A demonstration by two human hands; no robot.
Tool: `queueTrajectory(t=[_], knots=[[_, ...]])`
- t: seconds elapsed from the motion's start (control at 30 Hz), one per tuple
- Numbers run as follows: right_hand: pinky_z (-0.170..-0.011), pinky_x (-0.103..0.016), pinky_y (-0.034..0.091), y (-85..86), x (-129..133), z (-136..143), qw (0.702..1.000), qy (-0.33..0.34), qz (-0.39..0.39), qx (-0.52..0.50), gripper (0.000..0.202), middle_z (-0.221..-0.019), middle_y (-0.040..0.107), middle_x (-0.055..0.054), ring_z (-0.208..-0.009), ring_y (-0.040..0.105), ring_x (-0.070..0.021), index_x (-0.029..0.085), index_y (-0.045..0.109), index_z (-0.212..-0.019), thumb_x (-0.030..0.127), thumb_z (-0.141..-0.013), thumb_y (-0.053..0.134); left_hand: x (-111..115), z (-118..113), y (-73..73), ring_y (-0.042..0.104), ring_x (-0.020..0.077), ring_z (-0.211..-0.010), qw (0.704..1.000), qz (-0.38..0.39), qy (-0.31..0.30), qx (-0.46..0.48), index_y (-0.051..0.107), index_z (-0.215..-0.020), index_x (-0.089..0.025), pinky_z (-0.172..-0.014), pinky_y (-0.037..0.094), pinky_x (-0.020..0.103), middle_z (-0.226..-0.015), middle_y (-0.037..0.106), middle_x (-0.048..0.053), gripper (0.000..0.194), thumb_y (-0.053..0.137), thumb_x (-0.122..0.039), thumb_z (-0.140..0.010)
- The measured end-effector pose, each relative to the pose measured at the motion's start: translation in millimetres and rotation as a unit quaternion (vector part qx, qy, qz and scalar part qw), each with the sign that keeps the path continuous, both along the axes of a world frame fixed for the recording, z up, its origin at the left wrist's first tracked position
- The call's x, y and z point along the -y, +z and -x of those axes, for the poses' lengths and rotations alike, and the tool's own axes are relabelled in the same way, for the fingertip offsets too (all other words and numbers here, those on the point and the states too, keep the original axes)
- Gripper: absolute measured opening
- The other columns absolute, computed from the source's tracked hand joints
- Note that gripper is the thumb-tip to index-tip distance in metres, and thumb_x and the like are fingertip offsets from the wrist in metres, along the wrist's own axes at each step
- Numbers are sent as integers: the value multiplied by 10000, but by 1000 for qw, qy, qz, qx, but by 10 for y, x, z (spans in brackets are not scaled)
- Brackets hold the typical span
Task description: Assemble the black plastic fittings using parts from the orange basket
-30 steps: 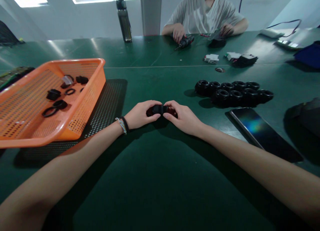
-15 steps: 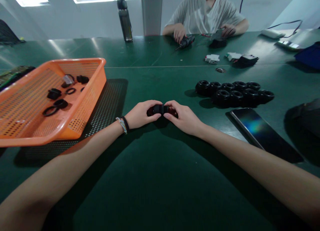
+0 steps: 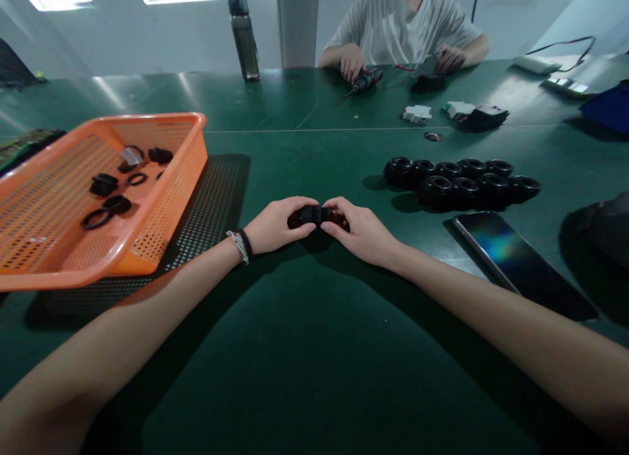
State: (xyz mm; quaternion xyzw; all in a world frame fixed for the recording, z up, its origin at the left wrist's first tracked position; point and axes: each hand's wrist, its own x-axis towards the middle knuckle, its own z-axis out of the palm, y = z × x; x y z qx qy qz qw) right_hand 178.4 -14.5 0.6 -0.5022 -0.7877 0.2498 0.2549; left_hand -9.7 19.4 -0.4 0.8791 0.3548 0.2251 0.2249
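Observation:
Between my two hands, just above the green table [image 3: 314, 350], is a small black ribbed plastic fitting [image 3: 314, 215]. The fingers and thumb of my left hand [image 3: 280, 224] close round its left end. My right hand [image 3: 361, 231] pinches the right end the same way. Fingertips hide much of the piece, so its full shape does not show. To the right, several glossy black round fittings [image 3: 464, 191] with holes in their tops are grouped in two rows. Loose black rings and fittings [image 3: 104, 184] lie inside an orange plastic basket [image 3: 170, 229] on the left.
A dark smartphone [image 3: 521, 261] lies right of my right forearm, with a black object [image 3: 602, 235] beyond it. Across the table a person [image 3: 403, 32] holds a power screwdriver [image 3: 366, 81]. White parts [image 3: 417, 114] lie nearer. A water bottle [image 3: 244, 39] stands at the far edge.

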Motion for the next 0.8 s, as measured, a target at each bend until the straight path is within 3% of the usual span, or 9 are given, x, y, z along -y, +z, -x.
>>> queueTrajectory(t=[0.8], knots=[[-605,-278,379,9,-2,0,1000,6,-12,9,176,-781,621,-36,-670,553,-163,171,489,-979,250,-822,497,-7,2,-13,602,186,-933,1000,-6,-3,4,566,-1110,-119,-823,480,312,-1083,642,95,371,534,-292,-784]])
